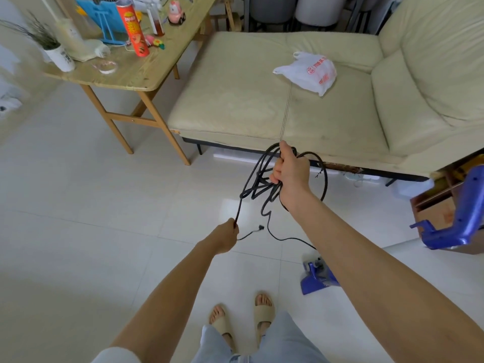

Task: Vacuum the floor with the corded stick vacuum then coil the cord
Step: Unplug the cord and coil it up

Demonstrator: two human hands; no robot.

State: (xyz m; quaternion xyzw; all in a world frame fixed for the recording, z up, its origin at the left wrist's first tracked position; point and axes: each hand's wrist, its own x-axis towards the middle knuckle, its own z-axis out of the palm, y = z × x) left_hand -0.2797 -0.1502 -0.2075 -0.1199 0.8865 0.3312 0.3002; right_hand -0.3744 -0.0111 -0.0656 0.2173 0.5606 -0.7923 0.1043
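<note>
Item: black cord (264,179), loops bunched in my right hand (290,171) (fingers clamped); my left hand (226,238) pinches one strand taut.

A thin black power cord (262,166) loops above glossy white floor tiles (78,205). The plastic stick vacuum (317,277) is blue. A cream leather sofa (235,106) carries a white plastic bag (309,72) with red print; a red crisp tube (133,30) stands on the pale wooden table (136,72).
</note>
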